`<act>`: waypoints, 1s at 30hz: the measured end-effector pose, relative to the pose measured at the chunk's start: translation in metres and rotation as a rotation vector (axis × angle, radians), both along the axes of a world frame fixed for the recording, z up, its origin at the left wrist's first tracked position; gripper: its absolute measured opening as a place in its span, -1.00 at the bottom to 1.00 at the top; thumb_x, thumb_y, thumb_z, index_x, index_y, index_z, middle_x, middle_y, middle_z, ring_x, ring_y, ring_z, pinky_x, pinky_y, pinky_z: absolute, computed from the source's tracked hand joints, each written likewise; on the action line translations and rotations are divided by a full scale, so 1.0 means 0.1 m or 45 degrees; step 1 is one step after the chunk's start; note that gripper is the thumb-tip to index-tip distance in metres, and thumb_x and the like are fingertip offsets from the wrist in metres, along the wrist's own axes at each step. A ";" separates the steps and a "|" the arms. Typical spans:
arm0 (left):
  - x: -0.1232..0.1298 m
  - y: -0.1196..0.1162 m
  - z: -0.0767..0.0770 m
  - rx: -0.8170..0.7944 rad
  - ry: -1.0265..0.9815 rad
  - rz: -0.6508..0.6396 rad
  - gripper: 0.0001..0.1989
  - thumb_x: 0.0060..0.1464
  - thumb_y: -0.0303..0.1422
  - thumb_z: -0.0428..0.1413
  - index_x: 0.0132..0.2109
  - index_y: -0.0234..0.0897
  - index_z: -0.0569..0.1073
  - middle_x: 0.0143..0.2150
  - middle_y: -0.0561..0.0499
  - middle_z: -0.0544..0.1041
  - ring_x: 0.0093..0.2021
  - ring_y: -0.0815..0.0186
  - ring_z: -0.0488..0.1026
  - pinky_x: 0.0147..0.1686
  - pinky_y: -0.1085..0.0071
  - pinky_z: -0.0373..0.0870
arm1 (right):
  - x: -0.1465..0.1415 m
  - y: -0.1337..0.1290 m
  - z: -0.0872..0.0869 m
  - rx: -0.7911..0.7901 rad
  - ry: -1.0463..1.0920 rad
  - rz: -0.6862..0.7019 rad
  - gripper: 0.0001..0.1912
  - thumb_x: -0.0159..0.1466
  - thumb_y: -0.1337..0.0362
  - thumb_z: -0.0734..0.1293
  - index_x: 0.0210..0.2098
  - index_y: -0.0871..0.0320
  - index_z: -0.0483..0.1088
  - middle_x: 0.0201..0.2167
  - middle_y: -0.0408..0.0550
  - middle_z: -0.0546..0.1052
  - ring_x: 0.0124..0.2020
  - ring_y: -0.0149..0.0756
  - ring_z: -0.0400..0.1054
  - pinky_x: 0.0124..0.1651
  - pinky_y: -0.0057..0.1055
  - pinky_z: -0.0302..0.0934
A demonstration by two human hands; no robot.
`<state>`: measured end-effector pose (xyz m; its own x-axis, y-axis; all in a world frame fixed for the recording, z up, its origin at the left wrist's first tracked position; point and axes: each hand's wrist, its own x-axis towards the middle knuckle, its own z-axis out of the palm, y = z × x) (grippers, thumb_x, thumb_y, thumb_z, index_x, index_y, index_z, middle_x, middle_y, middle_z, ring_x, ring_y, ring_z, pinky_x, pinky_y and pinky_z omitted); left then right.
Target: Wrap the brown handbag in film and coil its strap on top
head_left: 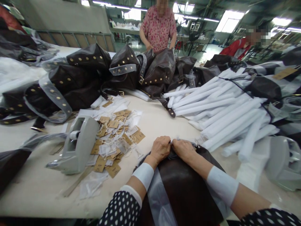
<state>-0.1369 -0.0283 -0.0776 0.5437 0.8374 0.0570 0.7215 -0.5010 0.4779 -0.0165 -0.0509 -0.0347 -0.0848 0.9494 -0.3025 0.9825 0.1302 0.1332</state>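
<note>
A dark brown leather bag (188, 185) lies close in front of me, with a strip of clear plastic film (160, 194) down its left part. At the bag's far edge my left hand (161, 147) is closed, its fingers pinched together. Right beside it, my right hand (183, 149) is closed too, thumb and fingers pressed on the same edge. The two hands nearly touch. What is between their fingertips is too small to make out. A pile of brown and white tags (115, 138) with strings lies to the left of my hands.
A grey tape dispenser (78, 144) stands left of the tags, another (284, 160) at the right. White paper rolls (225, 110), tied with black cord, lie beyond my right hand. Studded brown bags (77, 78) line the far side. A person (160, 28) stands behind them.
</note>
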 end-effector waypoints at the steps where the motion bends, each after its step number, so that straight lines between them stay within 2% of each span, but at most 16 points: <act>1: 0.00 0.00 0.00 0.001 -0.002 -0.001 -0.93 0.15 -0.48 -0.01 -0.24 -0.29 0.37 -0.24 -0.04 0.48 -0.18 0.24 0.39 -0.14 0.38 0.29 | 0.00 0.01 0.00 -0.003 0.010 -0.010 -0.78 0.31 0.44 0.12 -0.21 0.29 0.39 -0.32 0.21 0.56 -0.19 -0.13 0.49 -0.19 -0.36 0.30; 6: 0.00 -0.01 -0.04 0.010 -0.023 0.024 -0.93 0.14 -0.47 0.00 -0.26 -0.28 0.37 -0.26 -0.03 0.48 -0.20 0.24 0.39 -0.16 0.37 0.30 | 0.03 -0.04 0.07 0.018 0.063 -0.058 -0.82 0.28 0.34 0.21 -0.18 0.27 0.38 -0.31 0.15 0.56 -0.20 -0.10 0.48 -0.22 -0.36 0.28; 9: 0.01 -0.01 -0.06 0.011 -0.053 0.042 -0.94 0.14 -0.46 0.00 -0.26 -0.27 0.36 -0.27 -0.02 0.48 -0.20 0.25 0.40 -0.16 0.36 0.31 | 0.09 -0.13 0.10 0.105 0.126 0.007 -0.81 0.30 0.31 0.21 -0.15 0.22 0.39 -0.25 0.07 0.54 -0.17 -0.16 0.45 -0.18 -0.40 0.25; 13: 0.01 -0.02 -0.06 0.000 -0.085 0.060 -0.93 0.14 -0.46 -0.01 -0.26 -0.28 0.36 -0.27 -0.03 0.48 -0.20 0.25 0.40 -0.15 0.36 0.32 | 0.14 -0.21 0.02 0.214 0.193 0.169 -0.74 0.30 0.42 0.15 -0.10 0.22 0.41 -0.30 0.07 0.52 -0.25 -0.24 0.44 -0.21 -0.44 0.24; 17: 0.01 -0.02 -0.03 -0.022 -0.093 0.074 -0.94 0.14 -0.46 -0.02 -0.26 -0.27 0.35 -0.26 -0.03 0.49 -0.19 0.26 0.41 -0.13 0.37 0.32 | 0.14 -0.22 -0.10 0.236 0.210 0.235 -0.66 0.27 0.53 0.10 -0.05 0.29 0.37 -0.32 0.10 0.51 -0.25 -0.22 0.43 -0.17 -0.41 0.28; 21: 0.02 -0.04 -0.03 -0.056 -0.089 0.086 -0.95 0.13 -0.45 -0.01 -0.26 -0.29 0.35 -0.25 -0.07 0.48 -0.18 0.23 0.41 -0.13 0.35 0.33 | 0.12 -0.22 -0.11 0.200 0.267 0.182 -0.66 0.28 0.54 0.09 -0.04 0.31 0.35 -0.26 0.12 0.51 -0.19 -0.22 0.42 -0.09 -0.36 0.28; 25: 0.02 -0.03 -0.03 -0.092 -0.094 0.072 -0.91 0.14 -0.45 -0.02 -0.22 -0.33 0.35 -0.22 -0.13 0.48 -0.15 0.17 0.41 -0.10 0.27 0.34 | 0.09 -0.15 -0.05 0.162 0.279 0.099 -0.69 0.28 0.48 0.13 -0.04 0.24 0.35 -0.19 0.10 0.52 -0.16 -0.21 0.43 -0.12 -0.38 0.27; 30: 0.01 -0.02 0.07 -0.130 -0.088 0.062 -0.82 0.08 -0.48 -0.01 -0.14 -0.40 0.35 -0.17 -0.20 0.49 -0.14 0.17 0.43 -0.12 0.28 0.38 | 0.14 -0.05 -0.06 0.066 0.224 0.085 -0.72 0.27 0.43 0.16 -0.08 0.15 0.40 -0.18 0.07 0.54 -0.18 -0.20 0.46 -0.14 -0.37 0.27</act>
